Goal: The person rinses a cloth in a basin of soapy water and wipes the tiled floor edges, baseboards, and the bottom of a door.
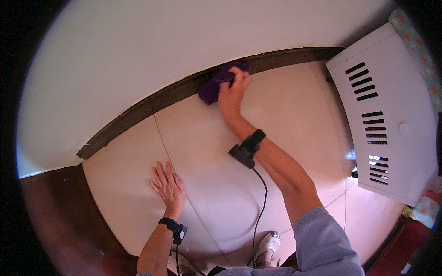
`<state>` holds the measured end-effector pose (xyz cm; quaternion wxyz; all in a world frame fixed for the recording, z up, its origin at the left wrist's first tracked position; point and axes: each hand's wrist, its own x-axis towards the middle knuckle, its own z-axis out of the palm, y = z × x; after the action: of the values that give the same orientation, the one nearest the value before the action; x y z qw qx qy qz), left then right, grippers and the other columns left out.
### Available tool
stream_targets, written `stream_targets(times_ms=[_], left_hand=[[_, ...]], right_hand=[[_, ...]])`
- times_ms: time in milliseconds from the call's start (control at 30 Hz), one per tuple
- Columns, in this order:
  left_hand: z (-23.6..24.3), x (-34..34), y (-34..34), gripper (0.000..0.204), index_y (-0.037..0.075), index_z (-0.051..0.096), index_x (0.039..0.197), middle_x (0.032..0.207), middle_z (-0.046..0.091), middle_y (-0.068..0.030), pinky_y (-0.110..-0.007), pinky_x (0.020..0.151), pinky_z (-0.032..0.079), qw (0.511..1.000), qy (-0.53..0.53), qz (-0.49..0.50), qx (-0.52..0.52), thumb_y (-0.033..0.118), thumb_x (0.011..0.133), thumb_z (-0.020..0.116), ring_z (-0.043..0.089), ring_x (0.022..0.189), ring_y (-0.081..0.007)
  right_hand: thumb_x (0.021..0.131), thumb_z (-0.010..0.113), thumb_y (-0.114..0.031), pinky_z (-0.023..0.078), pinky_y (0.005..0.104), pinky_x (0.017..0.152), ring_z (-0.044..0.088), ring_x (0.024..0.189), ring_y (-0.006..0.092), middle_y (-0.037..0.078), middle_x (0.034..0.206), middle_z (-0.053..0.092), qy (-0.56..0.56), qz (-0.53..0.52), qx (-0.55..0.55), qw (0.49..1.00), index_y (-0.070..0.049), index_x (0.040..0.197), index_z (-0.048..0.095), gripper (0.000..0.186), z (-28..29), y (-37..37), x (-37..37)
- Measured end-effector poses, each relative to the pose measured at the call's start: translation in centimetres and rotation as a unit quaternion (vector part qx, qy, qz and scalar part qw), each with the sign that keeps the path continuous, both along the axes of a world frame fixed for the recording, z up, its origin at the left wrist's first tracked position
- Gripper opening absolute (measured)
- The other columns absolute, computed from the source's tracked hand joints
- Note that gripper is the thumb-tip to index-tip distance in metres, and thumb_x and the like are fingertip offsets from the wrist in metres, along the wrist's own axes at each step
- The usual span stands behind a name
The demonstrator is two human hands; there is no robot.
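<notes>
My right hand (234, 93) grips a dark purple cloth (210, 92), its fingers bent over the bunched fabric. The cloth lies against the dark baseboard (177, 90) at the foot of the white wall and partly covers it. Lower and to the left, my left hand (169, 186) rests palm down on the pale floor tile (205, 142), fingers spread, with nothing in it. Each wrist wears a black strap with a small device and a cable.
At the right stands a white slotted cabinet (391, 110) with a patterned cloth (416, 41) along its edge. A dark brown wooden panel (60, 202) borders the floor at left. My shoe (268, 244) shows at the bottom, near the hanging black cable (263, 209).
</notes>
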<state>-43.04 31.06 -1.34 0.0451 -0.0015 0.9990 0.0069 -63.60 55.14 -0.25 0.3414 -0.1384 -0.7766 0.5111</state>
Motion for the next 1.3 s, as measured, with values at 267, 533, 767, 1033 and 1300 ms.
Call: stream_targets(times_ms=[267,533,767,1033,1300], left_hand=[[0.0,-0.3,0.7,0.054,0.011,0.031,0.137,0.145,0.02,-0.0147,-0.059,0.102,0.009,1.0,0.023,-0.016,0.008,0.021,0.085,0.043,0.015,0.134,-0.0349],[0.2,-0.3,1.0,0.052,0.011,0.029,0.137,0.146,0.017,-0.0134,-0.059,0.103,0.007,1.0,0.02,-0.009,0.005,0.021,0.088,0.038,0.013,0.135,-0.0341],[0.3,-0.3,1.0,0.051,0.011,0.027,0.138,0.146,0.017,-0.0141,-0.059,0.102,0.007,1.0,0.002,-0.014,0.006,0.022,0.089,0.037,0.013,0.135,-0.0348],[0.0,-0.2,0.7,0.055,0.011,0.031,0.137,0.145,0.02,-0.0146,-0.058,0.101,0.009,0.999,0.029,-0.02,0.01,0.02,0.084,0.043,0.017,0.134,-0.0353],[0.6,-0.2,1.0,0.052,0.011,0.025,0.139,0.147,0.016,-0.0143,-0.059,0.103,0.006,1.0,0.003,-0.014,0.007,0.024,0.09,0.036,0.012,0.135,-0.0352]], right_hand=[[0.066,0.051,0.004,0.037,0.039,0.088,0.049,0.094,0.0321,0.016,0.097,0.053,0.011,-0.189,0.014,0.982,0.001,0.1,0.05,0.034,1.1,20.2,-3.8],[0.064,0.059,0.007,0.038,0.0364,0.091,0.05,0.097,0.0292,0.01,0.098,0.053,0.067,-0.048,0.109,0.991,-0.005,0.095,0.055,0.033,-1.3,15.0,-1.7],[0.072,0.061,0.0,0.042,0.0341,0.084,0.053,0.092,0.0258,0.014,0.097,0.055,0.006,-0.063,0.0,0.998,-0.002,0.1,0.052,0.029,-1.2,16.3,-2.2],[0.076,0.062,-0.005,0.045,0.0268,0.072,0.054,0.081,0.0156,0.01,0.091,0.057,0.001,-0.055,-0.052,0.997,0.007,0.102,0.051,0.031,-0.6,16.7,-2.5],[0.072,0.064,-0.004,0.046,0.033,0.076,0.058,0.084,0.0235,0.018,0.092,0.059,-0.043,-0.027,-0.214,0.976,0.007,0.097,0.054,0.03,-1.2,16.4,-2.5]])
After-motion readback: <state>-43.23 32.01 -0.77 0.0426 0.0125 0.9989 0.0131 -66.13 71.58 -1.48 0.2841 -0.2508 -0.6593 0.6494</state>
